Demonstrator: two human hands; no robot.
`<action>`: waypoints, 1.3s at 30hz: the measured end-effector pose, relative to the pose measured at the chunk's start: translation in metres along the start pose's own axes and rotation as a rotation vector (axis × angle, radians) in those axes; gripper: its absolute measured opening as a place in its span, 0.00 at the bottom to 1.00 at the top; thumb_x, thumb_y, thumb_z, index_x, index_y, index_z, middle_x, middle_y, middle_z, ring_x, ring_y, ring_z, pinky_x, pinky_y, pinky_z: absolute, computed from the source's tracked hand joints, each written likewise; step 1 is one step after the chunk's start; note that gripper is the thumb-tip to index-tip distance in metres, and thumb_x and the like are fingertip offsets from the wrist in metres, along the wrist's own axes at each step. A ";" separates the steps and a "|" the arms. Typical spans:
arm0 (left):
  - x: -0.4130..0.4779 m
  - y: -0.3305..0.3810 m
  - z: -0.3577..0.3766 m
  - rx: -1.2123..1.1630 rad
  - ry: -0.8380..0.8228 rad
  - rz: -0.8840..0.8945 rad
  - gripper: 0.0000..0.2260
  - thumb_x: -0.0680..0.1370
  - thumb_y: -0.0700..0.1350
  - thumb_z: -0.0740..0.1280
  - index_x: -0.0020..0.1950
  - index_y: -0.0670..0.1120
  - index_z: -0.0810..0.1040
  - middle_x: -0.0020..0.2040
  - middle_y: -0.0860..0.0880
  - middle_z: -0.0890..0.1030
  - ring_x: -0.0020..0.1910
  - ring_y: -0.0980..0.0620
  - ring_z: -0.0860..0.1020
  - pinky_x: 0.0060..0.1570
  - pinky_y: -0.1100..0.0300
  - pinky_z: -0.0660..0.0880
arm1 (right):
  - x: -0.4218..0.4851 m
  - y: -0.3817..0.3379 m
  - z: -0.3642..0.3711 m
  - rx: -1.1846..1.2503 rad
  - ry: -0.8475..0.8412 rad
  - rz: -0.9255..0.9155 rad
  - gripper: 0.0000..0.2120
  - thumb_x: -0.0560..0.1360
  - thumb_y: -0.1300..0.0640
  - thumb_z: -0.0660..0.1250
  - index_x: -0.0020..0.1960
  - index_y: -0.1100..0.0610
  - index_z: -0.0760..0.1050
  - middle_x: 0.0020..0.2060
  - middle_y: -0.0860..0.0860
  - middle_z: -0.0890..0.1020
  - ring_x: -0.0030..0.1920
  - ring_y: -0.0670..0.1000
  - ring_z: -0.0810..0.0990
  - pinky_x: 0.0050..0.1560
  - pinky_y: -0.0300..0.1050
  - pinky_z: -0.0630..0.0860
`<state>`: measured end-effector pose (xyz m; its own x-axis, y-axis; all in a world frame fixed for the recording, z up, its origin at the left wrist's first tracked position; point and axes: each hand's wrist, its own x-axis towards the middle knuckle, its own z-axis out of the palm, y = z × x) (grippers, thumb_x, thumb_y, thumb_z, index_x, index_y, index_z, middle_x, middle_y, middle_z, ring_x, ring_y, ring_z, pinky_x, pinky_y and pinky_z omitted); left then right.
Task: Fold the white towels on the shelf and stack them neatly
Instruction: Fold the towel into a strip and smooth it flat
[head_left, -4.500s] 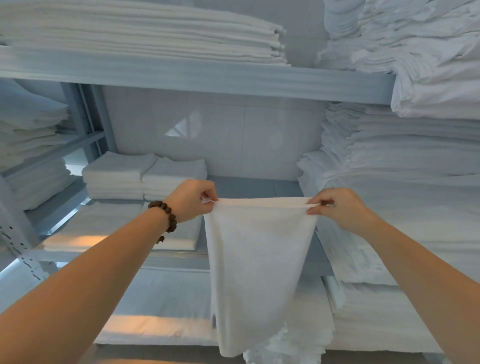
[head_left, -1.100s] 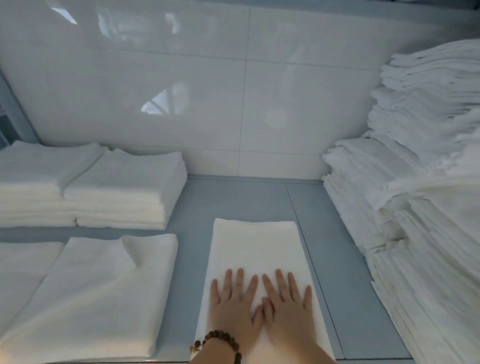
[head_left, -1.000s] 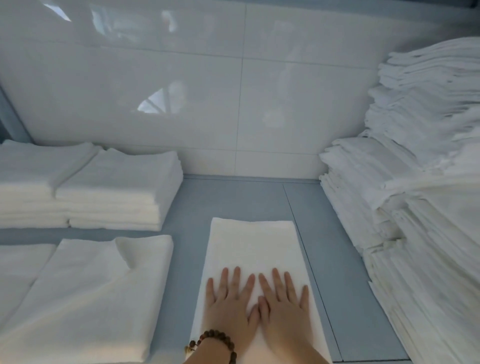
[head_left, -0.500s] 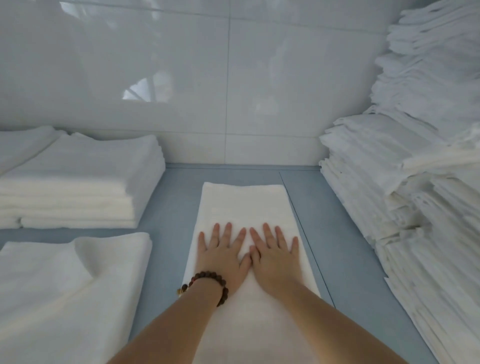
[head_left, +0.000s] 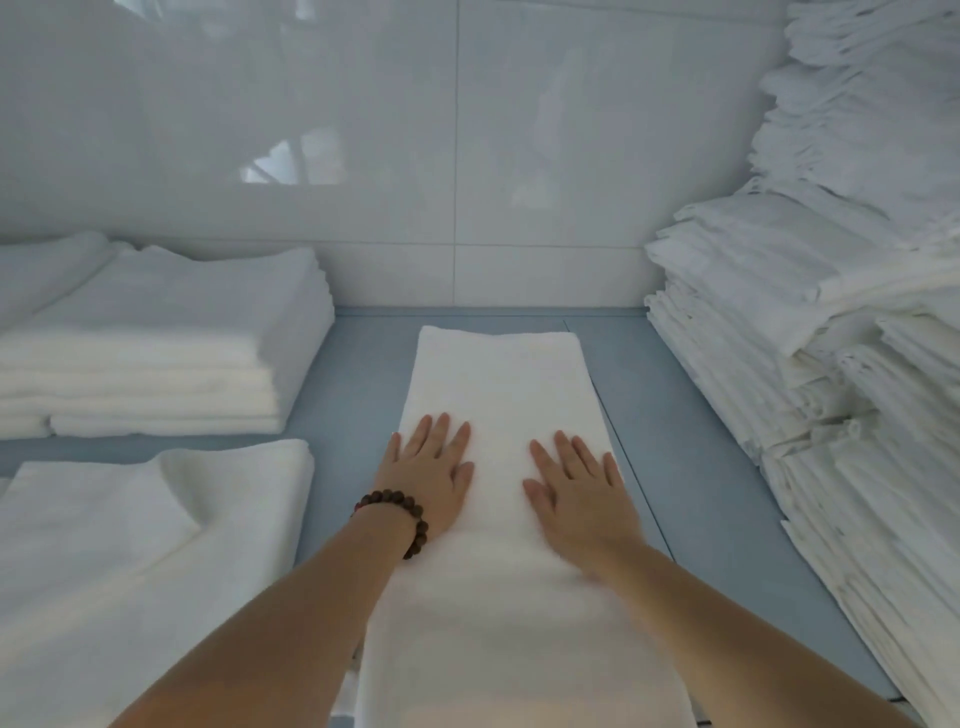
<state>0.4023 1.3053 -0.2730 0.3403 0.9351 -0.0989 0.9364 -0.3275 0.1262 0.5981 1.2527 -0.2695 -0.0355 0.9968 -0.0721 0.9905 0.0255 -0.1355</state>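
Head: towel (head_left: 498, 374) lengthwise toward wall (head_left: 363, 130).

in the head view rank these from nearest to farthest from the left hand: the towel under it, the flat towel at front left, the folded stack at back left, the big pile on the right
From the left hand:
1. Towel under it, touching, centre of the shelf.
2. Flat towel, front left, just across a strip of shelf.
3. Folded stack, back left.
4. Big pile, right side, beyond the right hand.
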 end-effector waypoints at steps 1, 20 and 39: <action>-0.009 -0.004 -0.002 0.003 -0.027 -0.027 0.24 0.82 0.54 0.41 0.77 0.52 0.39 0.77 0.51 0.39 0.76 0.51 0.39 0.74 0.49 0.41 | -0.012 0.004 -0.001 -0.012 -0.020 0.013 0.26 0.81 0.42 0.40 0.77 0.46 0.41 0.77 0.49 0.42 0.76 0.49 0.38 0.75 0.54 0.38; -0.149 0.060 0.024 -0.031 0.004 -0.043 0.35 0.70 0.66 0.27 0.76 0.56 0.37 0.77 0.53 0.37 0.75 0.51 0.35 0.73 0.48 0.36 | -0.112 0.030 -0.006 -0.071 -0.113 0.026 0.25 0.80 0.40 0.37 0.75 0.40 0.37 0.76 0.42 0.39 0.76 0.49 0.36 0.72 0.64 0.37; -0.220 0.044 0.029 -0.423 0.266 0.218 0.23 0.74 0.30 0.60 0.65 0.48 0.76 0.70 0.55 0.68 0.72 0.59 0.59 0.69 0.72 0.43 | -0.191 0.069 0.022 0.136 0.305 -0.345 0.20 0.77 0.52 0.57 0.66 0.55 0.72 0.65 0.52 0.75 0.65 0.51 0.73 0.68 0.43 0.59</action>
<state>0.3708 1.0814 -0.2747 0.4379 0.8718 0.2197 0.7118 -0.4855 0.5076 0.6702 1.0625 -0.2866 -0.2986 0.9090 0.2907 0.9006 0.3692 -0.2295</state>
